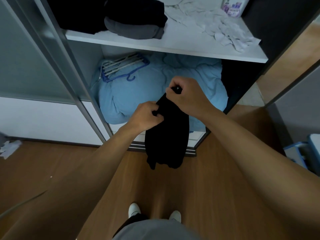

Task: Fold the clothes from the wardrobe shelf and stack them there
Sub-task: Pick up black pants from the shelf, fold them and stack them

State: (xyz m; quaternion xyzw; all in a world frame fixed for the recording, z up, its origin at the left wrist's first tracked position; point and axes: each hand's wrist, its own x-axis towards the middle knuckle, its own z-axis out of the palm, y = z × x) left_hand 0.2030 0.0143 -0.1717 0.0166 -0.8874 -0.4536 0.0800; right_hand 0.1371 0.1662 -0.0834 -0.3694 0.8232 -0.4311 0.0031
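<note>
A black garment [166,141] hangs bunched in front of the wardrobe, above the wooden floor. My left hand [147,116] pinches its left upper edge. Higher and a little to the right, my right hand [187,94] grips its top. On the white wardrobe shelf [173,47] lies a stack of folded dark clothes [135,19], black on top and grey beneath. Crumpled white clothes [220,26] spread over the shelf's right part.
Below the shelf a light blue duvet [138,94] fills the compartment, with blue and white hangers [121,66] on it. A sliding door frame [69,66] stands at the left. A white and purple container [233,6] sits at the shelf's back. A blue and white box [304,153] stands on the right.
</note>
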